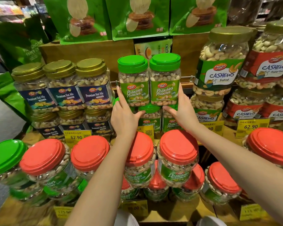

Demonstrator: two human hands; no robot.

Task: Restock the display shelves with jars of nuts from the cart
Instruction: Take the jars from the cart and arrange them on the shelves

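Green-lidded pistachio jars (149, 80) sit paired atop the lower jars on the middle shelf; left hand (123, 115) and right hand (182, 111) press their outer sides, fingers spread, neither closed. Likely heavy, stiff, slick plastic; hold low, thumbs underneath.

Both bare arms reach up and forward, roughly parallel. The left hand (123, 117) has its fingers extended upward and thumb stuck out to the right. The right hand (184, 111) mirrors it, thumb pointing left, palms facing each other.
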